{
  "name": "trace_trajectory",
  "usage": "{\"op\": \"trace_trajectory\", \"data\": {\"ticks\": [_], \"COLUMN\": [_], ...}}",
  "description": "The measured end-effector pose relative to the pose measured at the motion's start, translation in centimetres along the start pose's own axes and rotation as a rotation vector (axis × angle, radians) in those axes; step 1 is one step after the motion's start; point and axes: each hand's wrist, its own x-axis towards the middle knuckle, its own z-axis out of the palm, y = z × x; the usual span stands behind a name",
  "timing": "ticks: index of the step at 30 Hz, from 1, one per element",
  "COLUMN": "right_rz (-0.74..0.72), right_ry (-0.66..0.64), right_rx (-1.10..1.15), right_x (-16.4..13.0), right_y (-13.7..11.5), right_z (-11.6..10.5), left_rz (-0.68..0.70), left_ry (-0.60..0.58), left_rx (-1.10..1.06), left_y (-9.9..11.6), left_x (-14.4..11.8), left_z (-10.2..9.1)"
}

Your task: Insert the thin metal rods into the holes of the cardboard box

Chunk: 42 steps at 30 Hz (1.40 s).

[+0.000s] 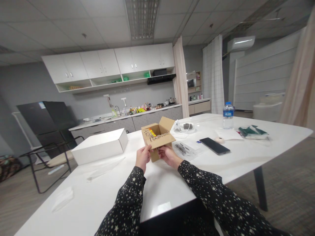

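Observation:
A small brown cardboard box stands on the white table with its flaps spread. Red and yellow printing shows inside it, and a row of small dark pieces lines the near flap. My left hand pinches the left corner of that near flap between thumb and fingers. My right hand is under the flap's right side, against the front of the box. Its fingers are curled together, and whatever is between them is too small to make out. Right of the box lies a clear plastic bag with several thin dark metal pieces in it.
A long white box stands to the left, with clear plastic wrap before it. Rightward are a black phone, a water bottle, a green packet and a white corded device. A black-framed chair stands left of the table.

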Motion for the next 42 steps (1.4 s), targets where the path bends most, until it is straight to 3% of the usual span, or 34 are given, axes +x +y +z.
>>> {"op": "trace_trajectory", "data": {"ticks": [17,42], "right_rz": [0.004,-0.102], "right_ry": [0.063,0.178], "right_rx": [0.019,-0.045], "right_x": [0.2,1.1], "right_y": [-0.3,-0.3], "right_z": [-0.3,-1.2], "left_rz": [-0.006,-0.003], "left_ry": [0.003,0.006], "left_rx": [-0.005,-0.018], "left_y": [0.1,0.4], "left_x": [-0.1,-0.1], "left_z": [0.0,0.0]}}
